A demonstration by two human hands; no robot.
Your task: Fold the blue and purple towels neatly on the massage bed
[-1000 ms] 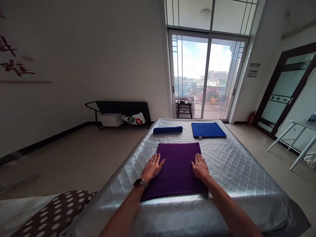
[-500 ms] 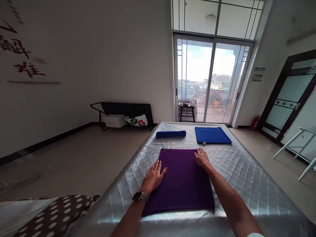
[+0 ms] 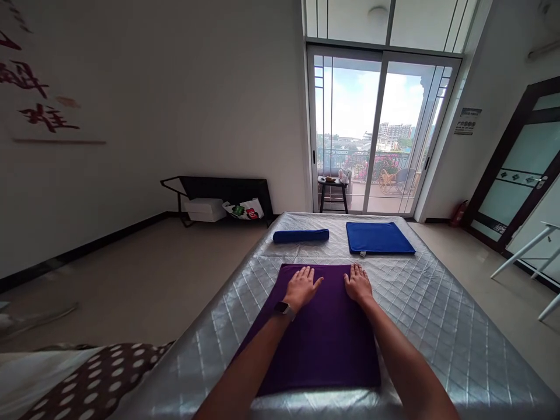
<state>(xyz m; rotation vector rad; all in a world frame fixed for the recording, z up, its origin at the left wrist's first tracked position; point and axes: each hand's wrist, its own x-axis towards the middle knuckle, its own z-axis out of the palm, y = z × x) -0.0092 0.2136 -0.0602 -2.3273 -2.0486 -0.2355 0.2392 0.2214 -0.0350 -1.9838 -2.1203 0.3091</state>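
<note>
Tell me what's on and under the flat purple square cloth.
Left hand and right hand rest on the purple cloth. It lies on the quilted silver sheet; whatever else it covers can't be seen.

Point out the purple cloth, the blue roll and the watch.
Purple cloth (image 3: 326, 338), head view: the middle of its upper surface.
Blue roll (image 3: 301, 236), head view: midway along its length.
Watch (image 3: 282, 307), head view: its dark face.

Probably a home, though dim: sliding balcony doors (image 3: 375, 131), wall calligraphy (image 3: 26, 79), polka-dot fabric (image 3: 98, 382).
</note>
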